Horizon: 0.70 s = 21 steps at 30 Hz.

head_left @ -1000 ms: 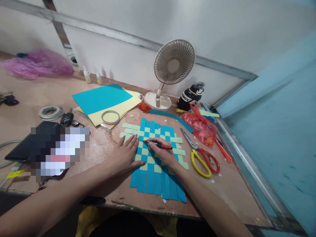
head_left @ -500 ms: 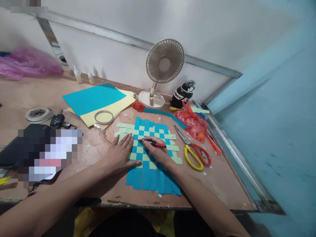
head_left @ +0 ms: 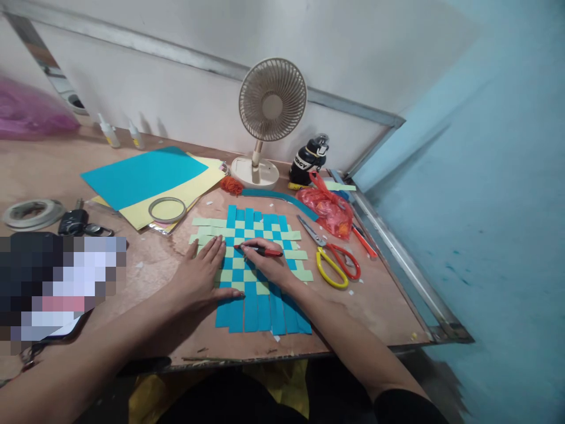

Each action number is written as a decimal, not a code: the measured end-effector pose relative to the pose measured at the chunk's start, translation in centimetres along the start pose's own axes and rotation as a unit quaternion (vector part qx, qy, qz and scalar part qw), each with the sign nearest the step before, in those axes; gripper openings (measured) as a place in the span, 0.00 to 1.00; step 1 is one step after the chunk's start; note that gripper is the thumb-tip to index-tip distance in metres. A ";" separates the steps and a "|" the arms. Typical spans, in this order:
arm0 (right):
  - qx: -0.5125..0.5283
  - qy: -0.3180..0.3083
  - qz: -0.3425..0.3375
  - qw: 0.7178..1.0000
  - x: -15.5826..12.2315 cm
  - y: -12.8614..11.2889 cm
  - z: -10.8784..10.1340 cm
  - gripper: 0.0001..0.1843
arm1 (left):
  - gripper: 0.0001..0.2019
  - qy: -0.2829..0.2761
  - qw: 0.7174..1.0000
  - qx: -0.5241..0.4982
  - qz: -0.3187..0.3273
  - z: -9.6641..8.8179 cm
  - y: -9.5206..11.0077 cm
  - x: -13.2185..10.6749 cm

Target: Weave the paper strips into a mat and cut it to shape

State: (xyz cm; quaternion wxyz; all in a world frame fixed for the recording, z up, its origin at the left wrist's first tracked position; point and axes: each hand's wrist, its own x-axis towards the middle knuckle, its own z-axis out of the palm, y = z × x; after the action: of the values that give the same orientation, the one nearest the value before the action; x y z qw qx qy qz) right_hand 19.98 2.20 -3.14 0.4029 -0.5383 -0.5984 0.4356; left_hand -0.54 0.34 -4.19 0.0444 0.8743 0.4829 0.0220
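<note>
A woven mat of blue and pale green paper strips [head_left: 250, 306] lies flat on the table in front of me. Spread over its left edge is my left hand [head_left: 203, 268], fingers and thumb stretched out on the paper. My right hand [head_left: 267, 262] grips a red and black marker [head_left: 267, 251] like a pen, its tip at the blue and green squares near the mat's upper left. The right hand and forearm hide part of the weave. To the right of the mat, scissors [head_left: 331, 262] with one yellow and one red handle lie spread apart.
Blue and yellow sheets [head_left: 145, 176] lie at the back left, with a tape ring [head_left: 167, 209] on them. A fan [head_left: 272, 106], a black bottle [head_left: 309, 160] and a red plastic bag [head_left: 326, 206] stand or lie behind the mat. Keys [head_left: 74, 221] and a phone are at left.
The camera view has turned a little to the right, so everything sits further left in the picture. Both hands keep the same pose on the mat, and the marker stays in the right hand.
</note>
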 end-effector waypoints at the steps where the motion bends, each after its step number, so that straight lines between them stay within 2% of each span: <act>1: -0.004 -0.001 -0.003 1.000 0.0 0.0 0.0 0.13 | 0.58 -0.003 1.000 -0.001 0.002 -0.1 0.0 0.0; 7: -0.027 0.005 -0.021 0.999 0.2 0.0 -0.2 0.13 | 0.61 -0.025 1.000 -0.005 0.002 -0.6 0.0 0.0; 12: -0.019 0.002 -0.006 1.000 0.3 -0.1 -0.1 0.13 | 0.61 -0.055 0.998 -0.017 -0.003 -0.9 0.1 0.2; 21: -0.010 -0.006 -0.006 1.000 0.2 -0.3 0.1 0.14 | 0.59 -0.063 0.998 -0.008 0.000 -1.7 0.2 0.0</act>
State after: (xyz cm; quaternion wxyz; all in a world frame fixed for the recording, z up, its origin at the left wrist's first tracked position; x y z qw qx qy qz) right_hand 19.80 2.37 -2.86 0.3966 -0.5361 -0.6083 0.4304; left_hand -0.49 0.27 -2.48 0.0812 0.8736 0.4789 -0.0292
